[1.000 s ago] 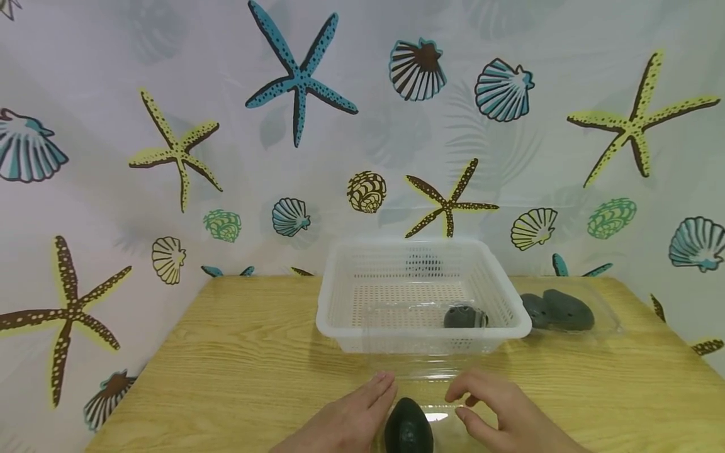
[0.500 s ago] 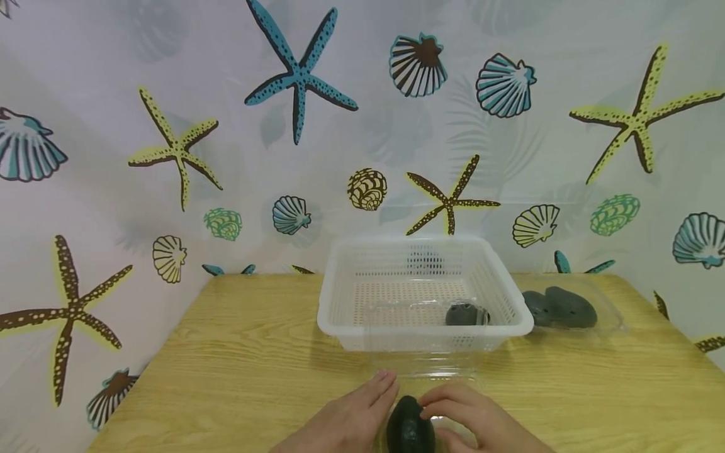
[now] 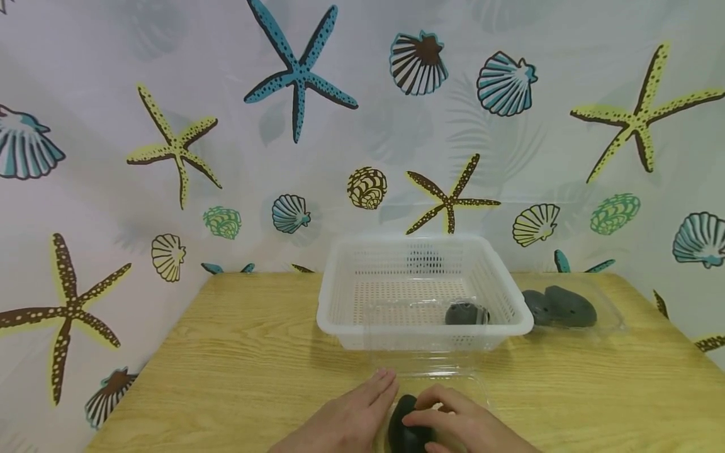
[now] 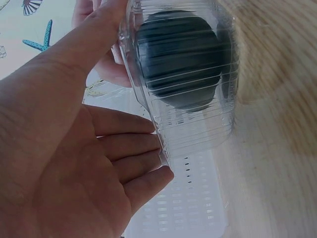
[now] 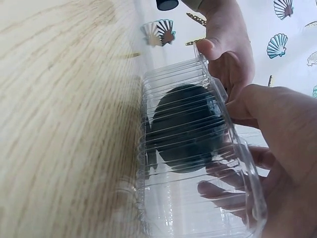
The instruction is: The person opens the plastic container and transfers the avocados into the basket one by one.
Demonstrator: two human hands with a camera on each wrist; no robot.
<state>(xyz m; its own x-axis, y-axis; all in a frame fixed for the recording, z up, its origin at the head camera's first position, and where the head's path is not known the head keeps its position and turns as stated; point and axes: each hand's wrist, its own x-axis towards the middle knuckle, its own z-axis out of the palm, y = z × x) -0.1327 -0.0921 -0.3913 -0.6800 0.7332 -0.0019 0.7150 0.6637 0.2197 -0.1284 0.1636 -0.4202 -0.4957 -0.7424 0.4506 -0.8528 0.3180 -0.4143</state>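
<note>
A dark green, egg-shaped avocado (image 3: 403,435) lies in a clear plastic clamshell box (image 4: 193,136) at the table's near edge. The box's lid (image 3: 421,363) stands raised toward the basket. My right hand (image 3: 461,420) reaches over the near part, its bent fingers and thumb gripping the avocado. My left hand (image 3: 348,412) rests along the box's left rim with straight fingers; in the right wrist view its thumb (image 5: 210,48) touches the rim. The avocado's right side is hidden by my right hand in the head view.
Behind the box stands a white perforated basket (image 3: 340,328) with a dark rounded thing (image 3: 464,313) in it. To its right, another clear box (image 3: 614,318) holds dark rounded things (image 3: 569,307). A patterned curtain (image 3: 362,126) hangs behind the wooden table (image 3: 238,358).
My right hand has moved left from beside the avocado onto it, and its fingers have taken hold. The avocado has tilted slightly. My left hand stays at the rim.
</note>
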